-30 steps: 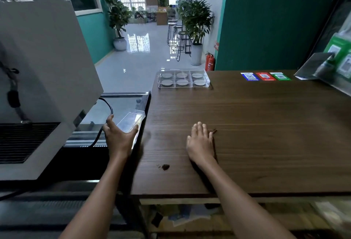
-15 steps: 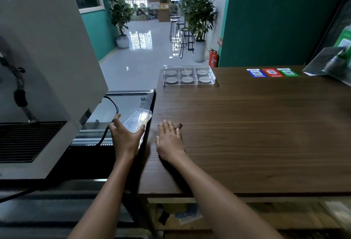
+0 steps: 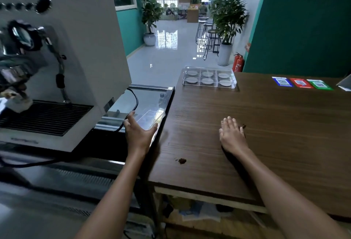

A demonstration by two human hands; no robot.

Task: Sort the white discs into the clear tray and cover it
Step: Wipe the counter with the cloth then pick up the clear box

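Six white discs (image 3: 207,81) lie one per compartment in the clear tray (image 3: 209,77) at the far left corner of the wooden counter (image 3: 266,124). Left hand (image 3: 137,136), fingers spread, grips the clear lid (image 3: 150,118) on the metal surface just off the counter's left edge. Right hand (image 3: 232,136) rests flat, fingers extended together, holding nothing.

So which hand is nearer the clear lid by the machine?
Left. The left hand is spread on the clear lid beside the machine; the right hand lies flat on the wooden table, well to its right.
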